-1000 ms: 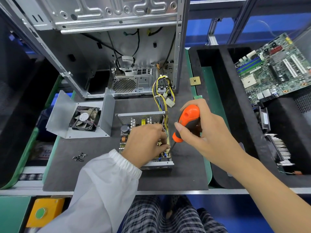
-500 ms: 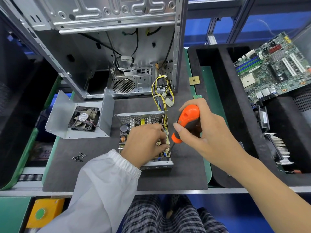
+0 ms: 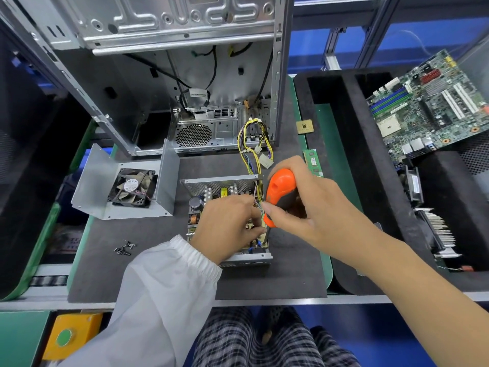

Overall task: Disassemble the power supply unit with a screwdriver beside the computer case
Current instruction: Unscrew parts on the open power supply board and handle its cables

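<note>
One head-worn wide-angle view looks steeply down, close over the dark work mat [image 3: 277,282].

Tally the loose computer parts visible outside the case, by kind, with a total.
Power supply unit, opened: 1
Cover with fan: 1
Motherboard: 1
CPU chip: 1
RAM stick: 1
Screw pile: 1
Total: 6

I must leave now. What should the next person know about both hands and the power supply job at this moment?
Right hand grips the orange screwdriver, tip down at the right edge of the open power supply unit.
Left hand rests on its circuit board, fingers curled there.
Done: cover with fan lies to the left; loose screws on the mat.
Left: free the board from its housing.
</note>
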`<state>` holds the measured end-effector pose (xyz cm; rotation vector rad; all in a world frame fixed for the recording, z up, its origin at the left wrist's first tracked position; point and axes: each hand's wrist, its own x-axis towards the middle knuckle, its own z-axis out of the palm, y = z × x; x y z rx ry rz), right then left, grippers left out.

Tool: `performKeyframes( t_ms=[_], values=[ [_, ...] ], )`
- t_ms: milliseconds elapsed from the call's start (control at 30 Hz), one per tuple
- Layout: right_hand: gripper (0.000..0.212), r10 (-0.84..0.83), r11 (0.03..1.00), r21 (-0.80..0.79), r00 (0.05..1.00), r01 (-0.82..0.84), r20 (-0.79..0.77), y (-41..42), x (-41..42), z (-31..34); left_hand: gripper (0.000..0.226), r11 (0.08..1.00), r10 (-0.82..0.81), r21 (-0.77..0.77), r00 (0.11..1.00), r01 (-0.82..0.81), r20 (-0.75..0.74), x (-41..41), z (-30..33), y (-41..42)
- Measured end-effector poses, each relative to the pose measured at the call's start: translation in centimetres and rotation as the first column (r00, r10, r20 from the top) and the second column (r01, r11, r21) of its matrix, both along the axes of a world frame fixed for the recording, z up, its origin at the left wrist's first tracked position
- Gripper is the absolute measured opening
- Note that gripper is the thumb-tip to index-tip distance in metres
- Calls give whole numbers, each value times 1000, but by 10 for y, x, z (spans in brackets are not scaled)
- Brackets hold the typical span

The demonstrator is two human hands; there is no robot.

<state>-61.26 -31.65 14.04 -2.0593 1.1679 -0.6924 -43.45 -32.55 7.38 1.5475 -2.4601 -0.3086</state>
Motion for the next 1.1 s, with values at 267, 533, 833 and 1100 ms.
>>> performKeyframes(
  t_ms=[267,533,833,1100],
  values=[
    [27,192,981,-5,976,-193,-100,-11,9,22,40,855,67,403,700,327,-711,22,23,1],
    [26,347,938,88,896,-336,-279,-19,15,46,31,779,132,439,568,447,-812,25,32,-7],
    [49,8,897,-264,612,-353,-791,-14,39,68,15,752,176,482,567,450,-805,25,30,-14],
    [42,114,925,-135,598,-355,-793,-16,35,74,26,697,198,466,478,545,-856,27,23,-19]
  ],
)
